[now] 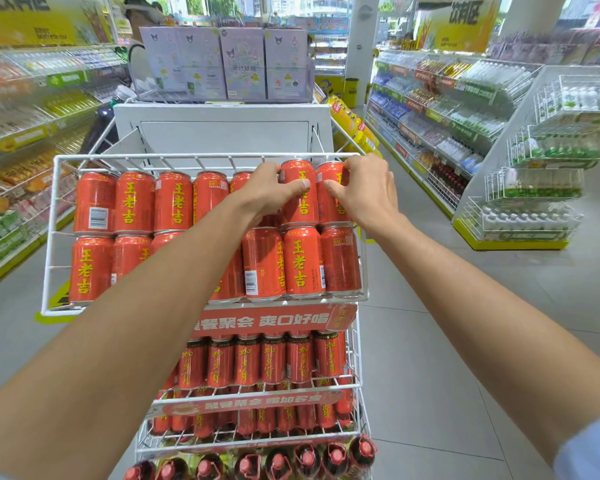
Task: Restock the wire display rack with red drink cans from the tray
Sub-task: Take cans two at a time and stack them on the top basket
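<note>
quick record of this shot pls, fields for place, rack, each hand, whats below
place: shop aisle, stocked shelves on both sides
rack: white wire display rack, top basket holds two stacked rows of red cans
left hand: left hand gripping an upper-row can
right hand: right hand on the rightmost upper can
below: tier of darker red cans, then red-capped bottles
tray: not in view

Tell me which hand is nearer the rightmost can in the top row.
Right. The right hand grips the rightmost can itself; the left hand holds the neighbouring can, one place left.
</note>
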A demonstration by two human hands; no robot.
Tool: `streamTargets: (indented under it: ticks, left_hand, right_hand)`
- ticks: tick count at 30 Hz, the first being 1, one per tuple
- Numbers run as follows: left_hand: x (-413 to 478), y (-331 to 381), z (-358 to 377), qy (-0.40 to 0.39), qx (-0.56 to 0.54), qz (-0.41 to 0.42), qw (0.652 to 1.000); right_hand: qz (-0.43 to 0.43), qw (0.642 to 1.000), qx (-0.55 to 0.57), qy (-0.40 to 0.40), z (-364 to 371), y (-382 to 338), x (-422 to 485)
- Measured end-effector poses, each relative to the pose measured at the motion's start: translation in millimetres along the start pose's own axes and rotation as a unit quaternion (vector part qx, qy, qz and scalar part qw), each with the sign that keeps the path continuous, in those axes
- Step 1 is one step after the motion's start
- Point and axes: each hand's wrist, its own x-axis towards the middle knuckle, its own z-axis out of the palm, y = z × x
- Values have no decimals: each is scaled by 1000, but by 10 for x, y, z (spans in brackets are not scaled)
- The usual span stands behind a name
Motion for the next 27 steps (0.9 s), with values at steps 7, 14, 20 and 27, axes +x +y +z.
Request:
streamTargets:
  ticks: [7,14,20,27]
  left_hand:
    - [-20,-63,13,35,17,1,999]
    - [-15,-6,-36,19,60,-24,998]
    - [-165,8,-167,60,166,-26,984]
    - [-670,166,-476,-21,498,115,859]
  right_hand:
    - [13,1000,12,-21,-23,-17,-43]
    - [17,999,10,-36,-77,-58,-58]
    - [25,997,11,-69,-191,-107,-139]
    - [-60,985,-43,-158,-505,-218,-434]
